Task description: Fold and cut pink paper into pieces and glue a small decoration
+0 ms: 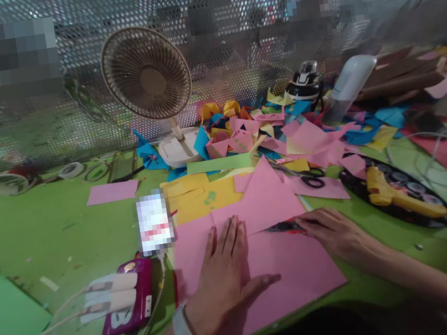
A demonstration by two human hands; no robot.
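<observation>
Pink paper (pixel 290 275) lies on the green table in front of me, with a slit running through it. My left hand (pixel 226 273) rests flat on the paper, fingers stretched and thumb spread out to the right. On the right, my right hand (pixel 334 232) is closed around a red and black utility knife (pixel 285 227), whose dark tip points left along the slit. The far part of the paper rises to a point beyond the knife. Yellow paper (pixel 187 203) lies just behind it.
A fan (pixel 146 75) stands at the back beside heaped colored paper scraps (pixel 239 131). Black scissors (pixel 313 178) lie behind my right hand. A yellow glue gun (pixel 404 196) rests on a black power strip (pixel 436 217). Left are a lit phone (pixel 154 222) and a purple power bank (pixel 142 283) with cables.
</observation>
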